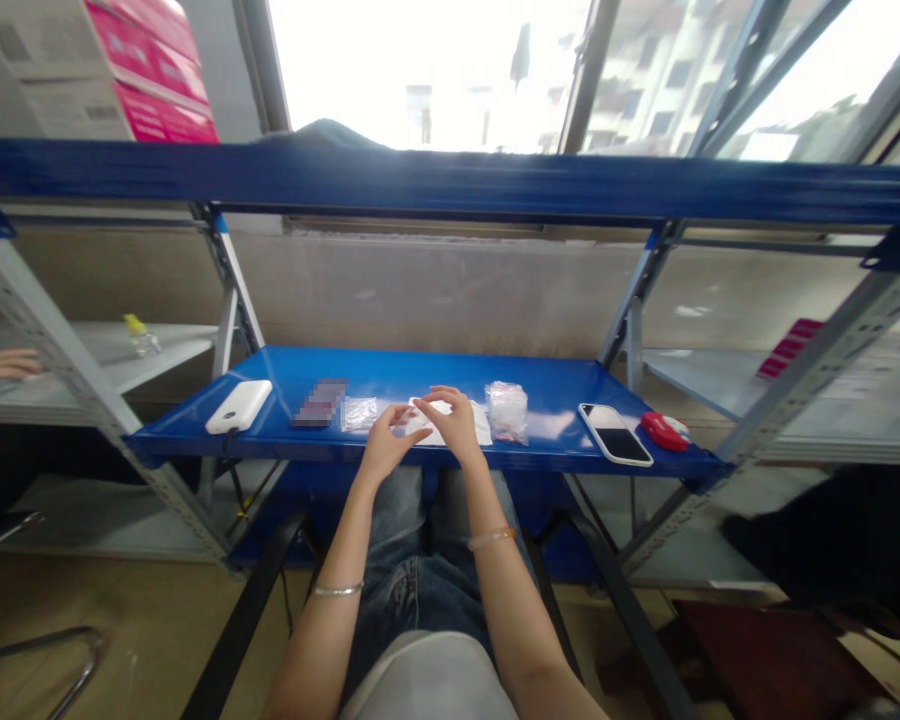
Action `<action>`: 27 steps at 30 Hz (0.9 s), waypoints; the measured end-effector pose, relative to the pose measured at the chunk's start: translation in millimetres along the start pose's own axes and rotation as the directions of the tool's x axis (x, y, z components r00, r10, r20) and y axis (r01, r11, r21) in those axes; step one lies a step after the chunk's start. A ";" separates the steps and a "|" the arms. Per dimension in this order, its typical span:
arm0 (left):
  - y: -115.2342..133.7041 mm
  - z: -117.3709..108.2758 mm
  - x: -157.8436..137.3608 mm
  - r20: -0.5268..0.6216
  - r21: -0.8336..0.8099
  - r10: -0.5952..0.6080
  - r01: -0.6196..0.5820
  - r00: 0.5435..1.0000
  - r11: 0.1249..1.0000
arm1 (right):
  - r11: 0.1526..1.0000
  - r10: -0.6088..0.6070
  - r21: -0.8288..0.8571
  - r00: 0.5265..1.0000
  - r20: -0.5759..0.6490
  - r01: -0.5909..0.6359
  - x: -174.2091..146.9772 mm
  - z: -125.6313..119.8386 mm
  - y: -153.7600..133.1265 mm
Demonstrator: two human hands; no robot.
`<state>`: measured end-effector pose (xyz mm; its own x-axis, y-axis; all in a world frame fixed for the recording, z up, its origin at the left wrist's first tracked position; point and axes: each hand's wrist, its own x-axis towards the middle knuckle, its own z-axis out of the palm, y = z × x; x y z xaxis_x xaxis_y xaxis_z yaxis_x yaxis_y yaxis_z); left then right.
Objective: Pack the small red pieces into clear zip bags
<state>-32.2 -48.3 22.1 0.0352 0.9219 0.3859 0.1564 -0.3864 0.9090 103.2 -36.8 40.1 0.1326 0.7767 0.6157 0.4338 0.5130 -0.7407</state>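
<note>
Above the near edge of the blue shelf, my left hand (385,446) and my right hand (454,426) meet fingertip to fingertip. The fingers of both are bent in a pinch around something small that I cannot make out. Under them lies a white sheet or flat bag (481,424), partly covered by my hands. Just left of my left hand is a clear plastic bag (359,413). To the right of my right hand sits a stack of clear plastic bags (507,411) with reddish bits in it.
A white power bank-like device (238,407) with a cable and a pixelated dark item (320,403) lie at left. A phone (615,435) and a red-and-white object (664,431) lie at right. A blue upper beam (450,180) crosses above. Another person's hand (4,364) rests far left.
</note>
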 end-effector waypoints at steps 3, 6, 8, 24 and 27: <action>5.0 0.7 -1.3 -0.013 -0.004 0.000 0.000 1.000 1.000 | 0.999 -0.005 -0.034 1.000 0.012 0.005 -1.4 2.7 4.5; 7.1 -1.2 -1.1 -0.065 -0.010 -0.006 0.005 0.998 1.000 | 0.980 0.057 -0.188 0.998 -0.040 -0.064 -0.2 5.4 16.0; 5.6 -3.3 -0.4 -0.092 -0.022 -0.016 0.014 0.996 1.000 | 0.928 0.132 -0.347 0.991 -0.027 -0.133 1.4 8.2 24.9; -5.5 -8.7 2.4 -0.113 -0.080 -0.043 0.034 0.993 0.996 | 0.734 0.279 -0.666 0.954 0.111 -0.138 16.7 36.9 48.1; -6.9 -9.5 3.5 -0.103 -0.088 -0.041 0.032 0.994 0.996 | 0.740 0.284 -0.656 0.953 0.108 -0.146 16.5 38.2 48.3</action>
<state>-42.5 -42.7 18.7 -0.0729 0.9293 0.3620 0.0696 -0.3574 0.9314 92.3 14.7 4.3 0.1532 0.9252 0.3473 0.8867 0.0265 -0.4616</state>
